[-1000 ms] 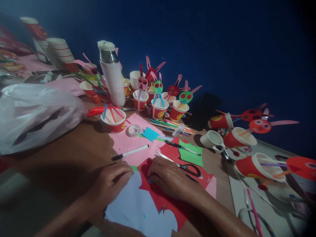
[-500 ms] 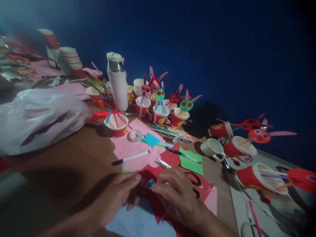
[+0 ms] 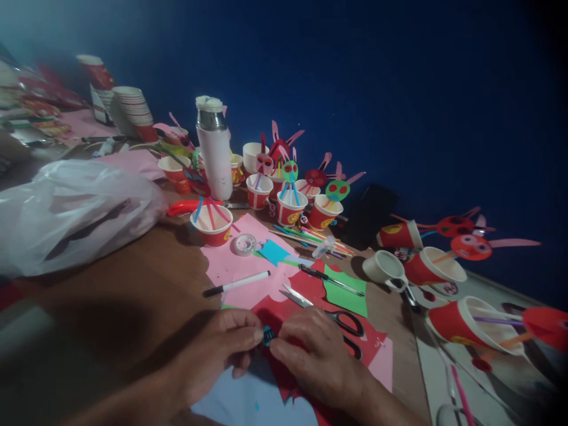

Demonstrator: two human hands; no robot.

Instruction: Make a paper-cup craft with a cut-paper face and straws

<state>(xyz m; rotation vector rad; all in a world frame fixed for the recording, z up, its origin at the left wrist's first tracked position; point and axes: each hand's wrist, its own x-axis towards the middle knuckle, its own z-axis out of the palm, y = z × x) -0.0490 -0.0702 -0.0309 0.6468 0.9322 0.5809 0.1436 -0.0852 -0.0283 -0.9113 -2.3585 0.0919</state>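
Between my two hands is a small blue paper cutout [image 3: 268, 336] with dark marks on it. My left hand [image 3: 222, 346] pinches its left edge between thumb and fingertips. From the other side, the thumb and curled fingers of my right hand [image 3: 313, 349] hold its right edge. Under the hands lie red paper [image 3: 270, 307] and light blue paper [image 3: 248, 393]. Scissors with black handles [image 3: 348, 322] rest on the red paper just past my right hand, blades partly apart. A black-and-white marker [image 3: 237, 283] lies on pink paper beyond my left hand.
Paper cups with paper animal heads [image 3: 290, 204] stand at the back, near a white bottle [image 3: 213, 154]. A plastic bag [image 3: 80, 213] is at left. A tape roll [image 3: 244, 244], a black pen [image 3: 332, 278], green paper [image 3: 346, 290] and a mug [image 3: 384, 267] lie ahead and right.
My left hand has moved right and its fingertips now close on the blue cutout, which has turned and is more covered. The view has shifted slightly.
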